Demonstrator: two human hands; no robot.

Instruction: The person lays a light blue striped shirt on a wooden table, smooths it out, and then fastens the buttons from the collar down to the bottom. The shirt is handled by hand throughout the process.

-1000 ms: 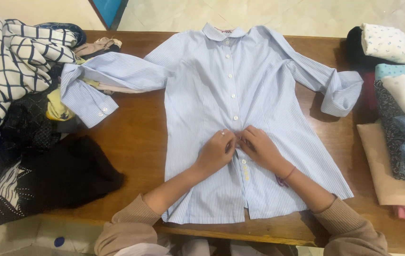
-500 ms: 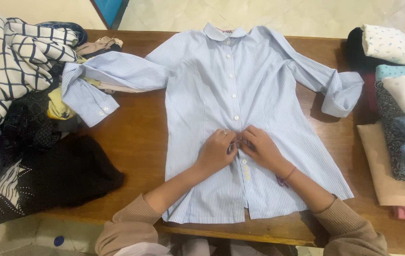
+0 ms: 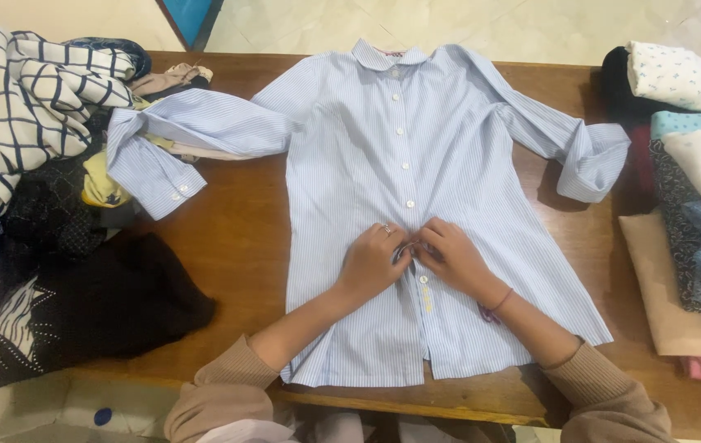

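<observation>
A light blue striped shirt lies flat and face up on a brown wooden table, collar at the far edge, sleeves spread left and right. Most of its white front buttons look fastened; the placket gapes below my hands. My left hand and my right hand meet at the placket just below the middle of the shirt. Their fingertips pinch the two front edges together around a button. A ring shows on my left hand and a thin band on my right wrist.
A heap of unfolded clothes covers the table's left end, with a checked white garment on top and a black one in front. Folded garments are stacked along the right end. Tiled floor lies beyond the far edge.
Both hands have stayed at the same button; only the fingers have shifted slightly. The shirt and the piles have not moved.
</observation>
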